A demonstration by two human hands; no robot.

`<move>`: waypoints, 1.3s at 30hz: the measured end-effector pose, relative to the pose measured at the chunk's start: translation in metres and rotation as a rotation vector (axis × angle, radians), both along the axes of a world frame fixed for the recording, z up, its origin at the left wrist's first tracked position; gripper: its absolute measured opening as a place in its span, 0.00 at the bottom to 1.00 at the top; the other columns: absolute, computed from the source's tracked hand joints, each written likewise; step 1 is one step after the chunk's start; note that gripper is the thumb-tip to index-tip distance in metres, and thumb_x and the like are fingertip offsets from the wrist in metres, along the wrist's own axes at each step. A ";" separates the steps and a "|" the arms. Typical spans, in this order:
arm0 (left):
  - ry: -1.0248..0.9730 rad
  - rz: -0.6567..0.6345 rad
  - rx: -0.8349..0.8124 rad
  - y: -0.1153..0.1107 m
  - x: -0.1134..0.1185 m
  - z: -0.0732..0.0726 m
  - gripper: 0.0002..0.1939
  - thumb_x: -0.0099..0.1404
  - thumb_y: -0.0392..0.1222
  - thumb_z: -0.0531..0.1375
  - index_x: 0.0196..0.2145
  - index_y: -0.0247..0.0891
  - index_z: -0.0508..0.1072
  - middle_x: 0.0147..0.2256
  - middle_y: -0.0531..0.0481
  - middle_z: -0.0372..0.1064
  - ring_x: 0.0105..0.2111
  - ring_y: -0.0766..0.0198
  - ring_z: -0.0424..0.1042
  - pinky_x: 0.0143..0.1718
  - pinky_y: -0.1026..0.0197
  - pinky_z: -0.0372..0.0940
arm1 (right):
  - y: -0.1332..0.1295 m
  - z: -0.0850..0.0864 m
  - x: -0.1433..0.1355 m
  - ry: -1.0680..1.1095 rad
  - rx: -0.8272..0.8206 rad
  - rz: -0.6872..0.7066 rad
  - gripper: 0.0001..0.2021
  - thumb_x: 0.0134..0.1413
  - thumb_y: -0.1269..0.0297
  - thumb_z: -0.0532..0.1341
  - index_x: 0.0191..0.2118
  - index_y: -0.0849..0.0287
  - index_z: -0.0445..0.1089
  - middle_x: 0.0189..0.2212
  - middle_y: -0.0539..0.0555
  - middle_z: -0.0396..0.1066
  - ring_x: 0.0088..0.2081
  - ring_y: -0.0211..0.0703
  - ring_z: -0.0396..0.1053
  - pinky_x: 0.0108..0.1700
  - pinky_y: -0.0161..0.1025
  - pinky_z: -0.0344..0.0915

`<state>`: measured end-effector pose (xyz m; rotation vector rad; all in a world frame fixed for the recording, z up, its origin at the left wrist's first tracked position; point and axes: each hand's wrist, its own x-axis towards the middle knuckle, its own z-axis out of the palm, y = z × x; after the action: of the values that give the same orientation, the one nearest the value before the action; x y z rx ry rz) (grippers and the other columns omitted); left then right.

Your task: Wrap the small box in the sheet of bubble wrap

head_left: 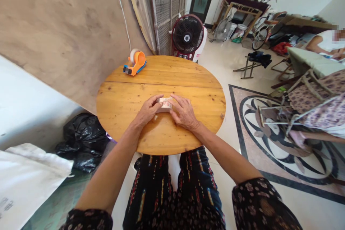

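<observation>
Left hand (149, 109) and right hand (184, 111) close in on the two ends of a small, white, oblong box with pale red marks on top (165, 104). From where I stand, each one has it grasped: the left thumb lies along the top near its end, while the right fingers curl over the other. The box sits flat on a round, honey-coloured wooden table (188, 75), nearer the person than the far rim, and a tiny pale scrap (155, 117) lies just beside it, by the left wrist.

Toward the table's far left edge stands an orange plastic tape dispenser with blue trim (139, 57), a roll of tape mounted in it. Just beyond the table is a round dark-red fan with a black grille (187, 36). A large, plain brown wooden board (81, 25) leans at the left, with shiny black plastic bags (83, 134) below it. Well off to the right, another person in a white top (323, 39) sits at a pale green-topped table (304, 55).
</observation>
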<state>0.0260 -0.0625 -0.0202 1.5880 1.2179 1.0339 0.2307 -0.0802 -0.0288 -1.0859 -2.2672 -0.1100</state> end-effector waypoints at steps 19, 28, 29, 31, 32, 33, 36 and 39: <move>-0.131 -0.012 -0.042 -0.001 0.001 0.002 0.26 0.59 0.48 0.61 0.53 0.35 0.75 0.41 0.46 0.74 0.40 0.56 0.71 0.45 0.55 0.65 | 0.000 0.011 -0.003 0.287 -0.340 0.089 0.24 0.58 0.55 0.61 0.59 0.54 0.67 0.66 0.61 0.59 0.66 0.55 0.56 0.64 0.57 0.55; -0.298 0.106 -0.096 0.009 0.004 -0.008 0.23 0.60 0.50 0.62 0.50 0.38 0.77 0.54 0.43 0.72 0.55 0.51 0.68 0.58 0.52 0.61 | 0.020 -0.011 -0.011 1.350 -0.771 -0.035 0.17 0.56 0.47 0.62 0.40 0.56 0.73 0.44 0.55 0.75 0.46 0.44 0.73 0.45 0.40 0.70; -0.397 0.146 -0.116 0.012 0.003 -0.011 0.22 0.61 0.51 0.61 0.49 0.38 0.77 0.54 0.43 0.72 0.56 0.52 0.68 0.59 0.52 0.60 | 0.022 -0.012 -0.010 1.431 -0.777 -0.046 0.17 0.56 0.47 0.62 0.40 0.56 0.73 0.44 0.55 0.75 0.46 0.43 0.73 0.44 0.40 0.70; -0.640 0.201 -0.172 0.019 -0.001 -0.015 0.19 0.63 0.52 0.59 0.44 0.36 0.77 0.51 0.40 0.74 0.55 0.54 0.70 0.60 0.52 0.60 | 0.023 -0.013 -0.006 1.596 -0.809 -0.064 0.17 0.56 0.47 0.62 0.40 0.56 0.72 0.43 0.55 0.76 0.44 0.43 0.74 0.44 0.40 0.70; -0.734 0.208 -0.208 0.021 -0.004 -0.016 0.19 0.63 0.53 0.58 0.42 0.36 0.77 0.48 0.39 0.76 0.53 0.54 0.72 0.60 0.51 0.60 | 0.024 -0.013 -0.004 1.654 -0.825 -0.065 0.17 0.56 0.47 0.62 0.39 0.57 0.72 0.42 0.55 0.76 0.43 0.43 0.74 0.43 0.40 0.70; -0.801 0.219 -0.230 0.024 -0.007 -0.017 0.19 0.63 0.53 0.57 0.40 0.35 0.77 0.46 0.39 0.76 0.51 0.55 0.73 0.59 0.51 0.61 | 0.024 -0.012 -0.002 1.685 -0.838 -0.062 0.16 0.56 0.48 0.62 0.39 0.57 0.72 0.41 0.55 0.76 0.43 0.42 0.75 0.43 0.40 0.70; -0.878 0.244 -0.265 0.026 -0.012 -0.016 0.20 0.64 0.55 0.56 0.37 0.34 0.76 0.43 0.37 0.77 0.49 0.55 0.75 0.58 0.50 0.62 | 0.024 -0.011 0.000 1.682 -0.855 -0.054 0.15 0.57 0.50 0.62 0.40 0.57 0.72 0.41 0.56 0.77 0.43 0.43 0.75 0.43 0.40 0.70; -0.887 0.248 -0.278 0.025 -0.012 -0.015 0.21 0.65 0.56 0.55 0.37 0.34 0.77 0.42 0.37 0.77 0.48 0.55 0.75 0.57 0.51 0.63 | 0.023 -0.011 -0.001 1.664 -0.865 -0.055 0.16 0.57 0.49 0.61 0.40 0.57 0.71 0.42 0.56 0.77 0.44 0.43 0.75 0.44 0.40 0.71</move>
<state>0.0135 -0.0375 -0.0351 0.6239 0.8735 1.4332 0.2299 -0.0567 -0.0403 -0.9281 -0.6670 1.3235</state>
